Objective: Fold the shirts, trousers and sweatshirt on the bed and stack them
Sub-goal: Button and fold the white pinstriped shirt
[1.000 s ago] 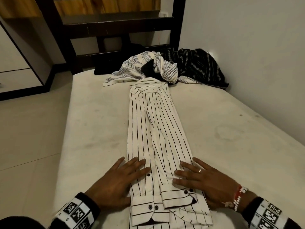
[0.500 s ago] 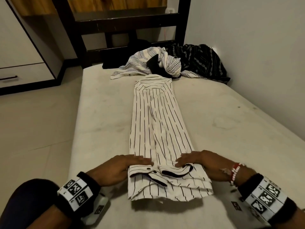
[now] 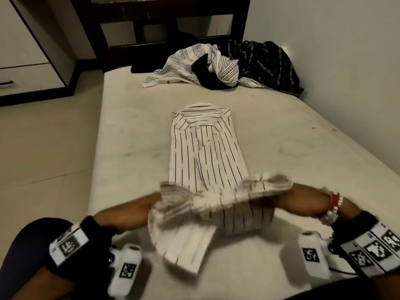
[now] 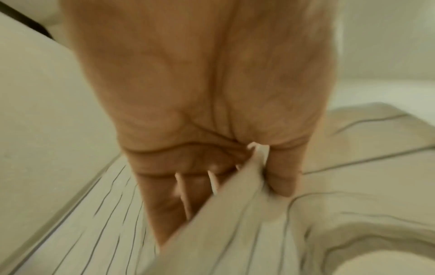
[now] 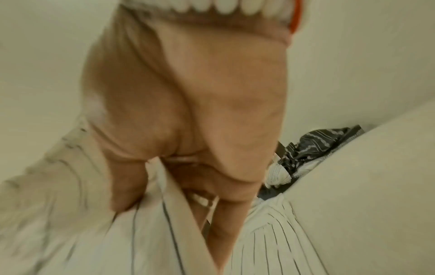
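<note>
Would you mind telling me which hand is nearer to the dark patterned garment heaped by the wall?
The right. The right hand grips the striped shirt on the wall side, below the dark patterned garment. The left hand grips the shirt's opposite edge, farther away.

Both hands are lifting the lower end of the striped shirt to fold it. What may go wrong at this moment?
1. The left hand and right hand pinch only the edges of the white black-striped shirt, so the folded-in sleeves could slip out.
2. The fold looks uneven; the lifted hem may land crooked.
3. Carried too far, it could reach the unfolded patterned clothes pile.
</note>
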